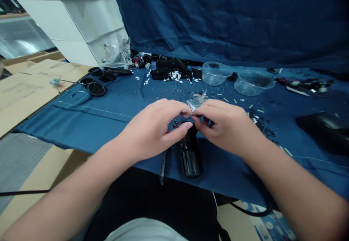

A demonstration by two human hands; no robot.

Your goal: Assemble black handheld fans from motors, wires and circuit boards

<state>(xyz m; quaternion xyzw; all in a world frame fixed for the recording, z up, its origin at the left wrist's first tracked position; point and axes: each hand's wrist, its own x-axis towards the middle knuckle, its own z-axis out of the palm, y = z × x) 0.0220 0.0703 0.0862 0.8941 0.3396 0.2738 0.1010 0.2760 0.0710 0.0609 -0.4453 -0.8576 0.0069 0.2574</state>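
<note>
My left hand and my right hand meet at the fingertips above the blue cloth, pinching the lower corner of a small clear plastic bag with tiny dark pieces inside. Thin red and black wires run beneath my left fingers. Directly below my hands lies a black plastic housing with a ribbed compartment, its upper end hidden by my fingers. A narrow dark strip lies beside it, close under my left wrist.
Black plastic parts, white fragments and round black rings cover the far cloth. Two clear plastic cups stand at the back. A large black object lies at right. Cardboard sheets lie to the left, below a hanging blue cloth.
</note>
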